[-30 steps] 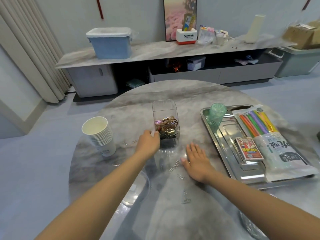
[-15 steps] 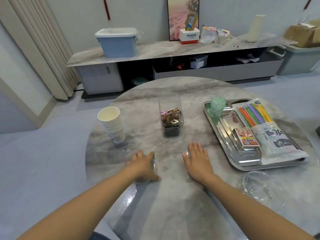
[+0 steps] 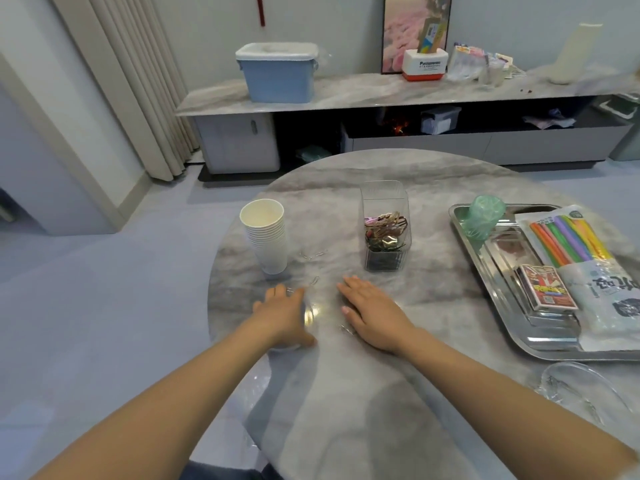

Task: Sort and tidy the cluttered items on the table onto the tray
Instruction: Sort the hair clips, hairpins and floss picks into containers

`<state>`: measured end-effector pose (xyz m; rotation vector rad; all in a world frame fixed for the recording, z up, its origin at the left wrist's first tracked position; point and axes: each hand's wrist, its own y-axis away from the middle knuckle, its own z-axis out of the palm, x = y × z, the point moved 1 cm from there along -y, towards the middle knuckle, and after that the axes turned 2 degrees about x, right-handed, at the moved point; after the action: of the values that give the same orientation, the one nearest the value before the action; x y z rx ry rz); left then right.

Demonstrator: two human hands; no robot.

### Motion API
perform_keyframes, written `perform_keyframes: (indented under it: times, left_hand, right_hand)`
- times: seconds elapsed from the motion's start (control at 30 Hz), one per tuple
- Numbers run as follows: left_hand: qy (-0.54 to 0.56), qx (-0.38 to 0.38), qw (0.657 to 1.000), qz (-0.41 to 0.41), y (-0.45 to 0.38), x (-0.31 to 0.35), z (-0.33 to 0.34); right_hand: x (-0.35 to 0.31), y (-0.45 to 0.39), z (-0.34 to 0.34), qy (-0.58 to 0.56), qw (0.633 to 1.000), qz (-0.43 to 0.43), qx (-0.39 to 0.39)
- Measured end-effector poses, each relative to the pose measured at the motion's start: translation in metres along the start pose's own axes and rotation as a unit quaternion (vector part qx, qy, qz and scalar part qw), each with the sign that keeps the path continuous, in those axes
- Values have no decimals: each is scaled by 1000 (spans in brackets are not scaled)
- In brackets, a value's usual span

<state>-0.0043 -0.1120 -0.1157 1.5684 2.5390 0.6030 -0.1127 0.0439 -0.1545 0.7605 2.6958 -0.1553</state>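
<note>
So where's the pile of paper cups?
The stack of paper cups stands on the left part of the table, left of the clear box of clips and beyond the left hand.

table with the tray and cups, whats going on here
A person is tidying a round marble table. The left hand curls over a small clear container at the table edge, and the right hand lies flat among scattered paper clips. The metal tray already holds a green cup, a card box and a pack of coloured straws. The stack of paper cups and the clear box of clips are on the table, off the tray.
</note>
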Motion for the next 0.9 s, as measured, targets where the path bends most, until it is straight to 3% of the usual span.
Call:
perform_keyframes:
  times: [0.23,0.4,0.77,0.9]
  left_hand:
    - [0,-26,998,-49,-3,-33,-3]
    - [31,5,998,-52,-7,-47,-14]
    - [43,-2,998,-42,-7,-42,-15]
    - [53,7,998,-43,-6,-45,-18]
  right_hand:
    - [-26,-90,15,-17,999,23,-22]
    - [-37,-123,24,-5,999,33,-12]
    - [-42,-69,41,-66,996,-32,42]
    - [-41,-43,40,-38,990,-39,127]
